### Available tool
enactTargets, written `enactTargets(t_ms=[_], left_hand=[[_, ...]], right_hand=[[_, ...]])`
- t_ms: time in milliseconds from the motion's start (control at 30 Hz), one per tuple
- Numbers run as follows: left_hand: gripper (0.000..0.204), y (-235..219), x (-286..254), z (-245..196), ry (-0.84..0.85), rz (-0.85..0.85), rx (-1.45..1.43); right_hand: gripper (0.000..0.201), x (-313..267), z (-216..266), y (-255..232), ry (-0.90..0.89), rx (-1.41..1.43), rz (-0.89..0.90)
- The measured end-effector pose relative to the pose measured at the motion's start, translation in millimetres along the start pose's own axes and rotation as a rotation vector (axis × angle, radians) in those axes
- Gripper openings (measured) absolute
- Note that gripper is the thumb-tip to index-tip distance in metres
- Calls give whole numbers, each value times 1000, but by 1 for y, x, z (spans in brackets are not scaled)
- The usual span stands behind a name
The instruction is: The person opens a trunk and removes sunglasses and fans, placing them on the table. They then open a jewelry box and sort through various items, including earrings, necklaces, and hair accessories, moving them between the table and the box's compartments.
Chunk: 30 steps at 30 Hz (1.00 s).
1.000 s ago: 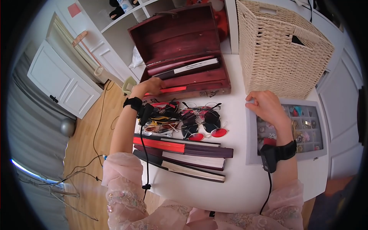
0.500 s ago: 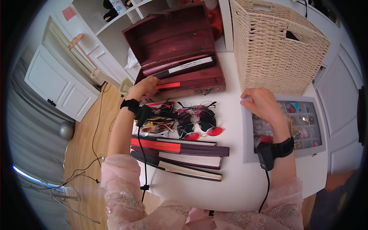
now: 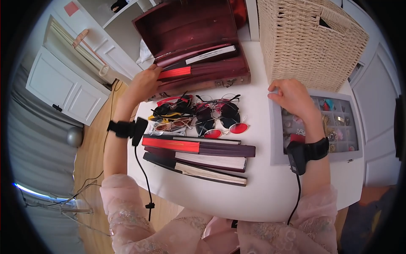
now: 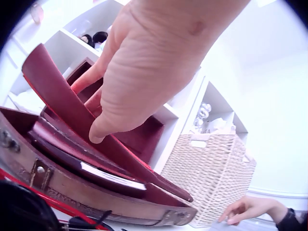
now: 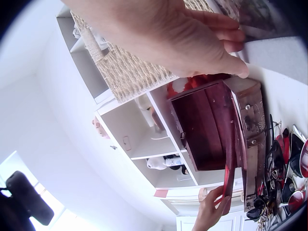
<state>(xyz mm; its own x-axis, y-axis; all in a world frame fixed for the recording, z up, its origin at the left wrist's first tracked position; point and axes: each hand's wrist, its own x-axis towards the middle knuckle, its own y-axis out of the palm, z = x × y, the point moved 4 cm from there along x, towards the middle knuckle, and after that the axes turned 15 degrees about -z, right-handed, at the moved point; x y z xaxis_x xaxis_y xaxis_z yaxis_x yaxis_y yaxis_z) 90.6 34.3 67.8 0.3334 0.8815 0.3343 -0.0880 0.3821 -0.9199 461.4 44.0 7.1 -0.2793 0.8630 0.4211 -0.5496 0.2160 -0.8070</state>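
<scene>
My left hand (image 3: pixel 146 82) pinches a closed dark red folding fan (image 4: pixel 53 89) near one end, thumb on the near face and fingers behind. In the left wrist view the fan slants over the open dark red case (image 4: pixel 96 195), its held end raised and its far end low at the case's right end. Another folding fan (image 3: pixel 211 55), with a white leaf, lies inside the case. My right hand (image 3: pixel 294 97) holds nothing; its fingers are loosely bent at the corner of a grey compartment box (image 3: pixel 277 148) of jewellery.
In front of the case lie several pairs of glasses and sunglasses (image 3: pixel 218 116). Nearer me are several closed folding fans (image 3: pixel 211 161) in a row. A tall woven basket (image 3: pixel 308 46) stands at the back right. White shelves (image 5: pixel 130 130) rise behind the case.
My left hand has moved up and left from inside the case's front, and more of the red fan shows above the case's rim. The right hand stays by the compartment box.
</scene>
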Motion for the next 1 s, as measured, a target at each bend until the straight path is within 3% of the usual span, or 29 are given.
enactTargets(t_ms=[200, 267, 333, 467, 633, 800, 867, 1000], left_hand=[[35, -70, -47, -45, -37, -104, -77], [34, -81, -62, -56, 27, -99, -126], [36, -81, -78, -61, 75, -76, -180], [39, -73, -109, -73, -36, 98, -364], [39, -64, -137, -86, -97, 267, -342], [40, -56, -146, -96, -74, 281, -375], [39, -47, -147, -98, 22, 257, -344], [39, -45, -140, -96, 4, 287, -329]], right_hand=[[18, 0, 1, -1, 2, 9, -18], [18, 0, 2, -1, 8, 10, -12], [18, 0, 2, -1, 18, 10, -9], [18, 0, 2, -2, 11, 4, -10], [19, 0, 1, -2, 4, 10, -19], [19, 0, 1, -1, 2, 17, -18], [19, 0, 3, -2, 4, 21, -16], [19, 1, 1, -1, 5, 15, -11]])
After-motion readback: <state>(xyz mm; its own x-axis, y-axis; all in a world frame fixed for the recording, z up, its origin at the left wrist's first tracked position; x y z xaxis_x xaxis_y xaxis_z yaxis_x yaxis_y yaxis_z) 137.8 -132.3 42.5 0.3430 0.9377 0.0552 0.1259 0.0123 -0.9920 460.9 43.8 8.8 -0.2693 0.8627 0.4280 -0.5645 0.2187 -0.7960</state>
